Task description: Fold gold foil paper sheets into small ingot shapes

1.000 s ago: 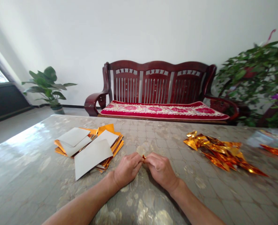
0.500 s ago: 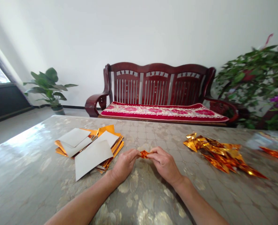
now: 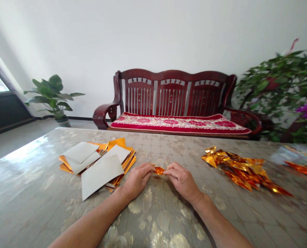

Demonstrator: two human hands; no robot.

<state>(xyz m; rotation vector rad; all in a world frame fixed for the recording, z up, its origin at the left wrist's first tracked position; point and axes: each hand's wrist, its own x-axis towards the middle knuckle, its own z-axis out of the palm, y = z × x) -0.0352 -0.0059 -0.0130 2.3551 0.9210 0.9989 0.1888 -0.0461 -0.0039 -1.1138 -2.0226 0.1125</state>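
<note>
Between my two hands is a small folded piece of orange-gold foil paper [image 3: 159, 171], just over the table. My left hand [image 3: 138, 179] pinches its left end with thumb and fingers. Its right end is pinched by my right hand [image 3: 181, 179]. Only the middle of the foil shows; the fingers cover both ends. To the left of my left hand lies a loose stack of foil paper sheets [image 3: 101, 168], several with their pale backs upward. A pile of folded gold foil pieces [image 3: 236, 168] lies to the right of my right hand.
The table [image 3: 153, 210] has a glossy patterned cover. At its right side lie a clear plastic bag [image 3: 293, 154] and more orange foil [image 3: 303, 167]. Behind the table stand a dark red wooden bench [image 3: 174, 93], a potted plant [image 3: 53, 98] and leafy greenery [image 3: 277, 86].
Slightly more of the foil piece's middle shows between my fingers. Both hands stay in nearly the same place, and the view has shifted very slightly.
</note>
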